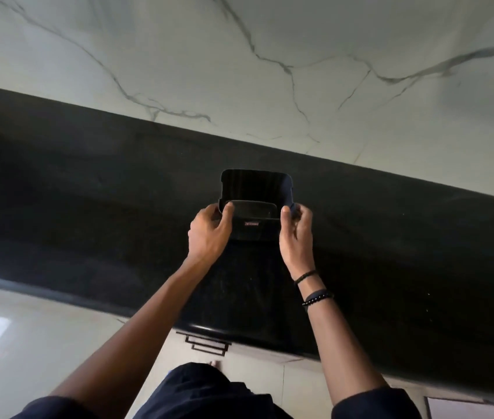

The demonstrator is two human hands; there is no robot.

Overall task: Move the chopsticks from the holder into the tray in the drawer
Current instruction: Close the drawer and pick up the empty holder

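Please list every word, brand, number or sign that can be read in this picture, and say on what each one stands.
Small reddish label on the front of the black holder: there is print on it, but it is too small and blurred to read.
Nothing else in the picture carries readable text.

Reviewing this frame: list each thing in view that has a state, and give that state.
holder: upright on the counter, gripped from both sides, no chopsticks visible inside
left hand: closed on the holder's left edge
right hand: closed on the holder's right edge
drawer: only the handle shows, looks shut
counter: dark, holds only the holder
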